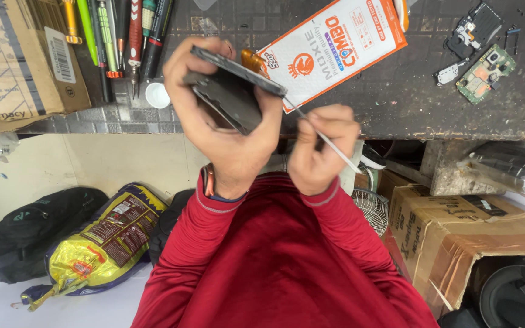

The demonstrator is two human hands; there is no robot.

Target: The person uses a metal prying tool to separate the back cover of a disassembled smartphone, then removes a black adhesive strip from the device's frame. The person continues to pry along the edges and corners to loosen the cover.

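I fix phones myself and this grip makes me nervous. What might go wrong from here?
1. The left hand holds the opened dark phone in mid-air over the bench edge; a slip might drop it to the floor.
2. The right hand pushes a thin metal pry tool into the seam beside the orange flex strip; it might nick that strip.
3. The tool tip points towards the left hand's fingers, so a sudden slip might jab them.

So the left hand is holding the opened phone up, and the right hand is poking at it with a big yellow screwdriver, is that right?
Not quite. The head view shows the right hand pinching a thin metal tool, not a big yellow screwdriver. The left hand does hold the opened phone up, and the tool's tip meets its edge.
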